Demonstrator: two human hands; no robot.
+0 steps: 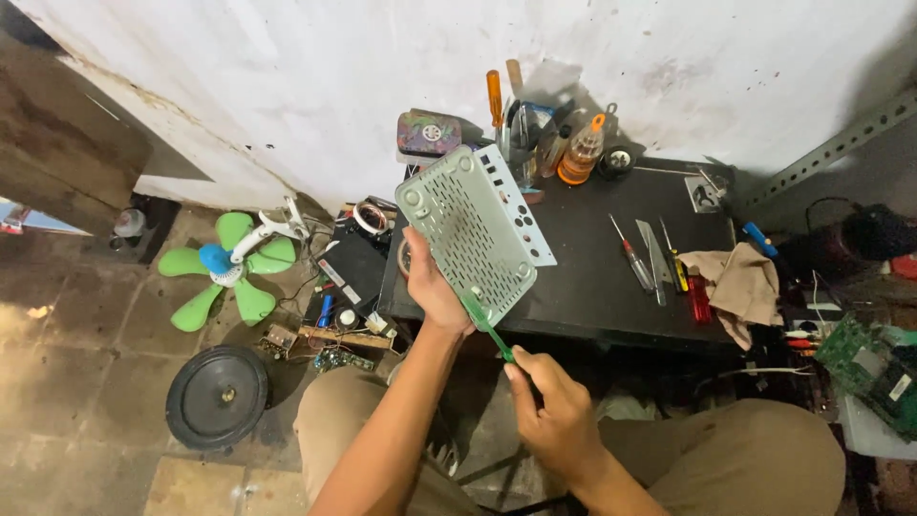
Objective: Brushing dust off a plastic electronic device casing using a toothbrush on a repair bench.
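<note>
Left hand (432, 287) grips perforated grey casing (473, 229); right hand (552, 411) holds green screwdriver (487, 325) against it.

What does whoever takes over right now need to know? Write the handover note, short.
Left hand: grips the grey perforated box, tilted above the black table.
Right hand: holds a green screwdriver, tip at the box's lower edge.
Spare screwdrivers and a tan rag lie on the table; a green fan sits on the floor.
Done: box lifted. Left: cannot tell which screws remain.
</note>
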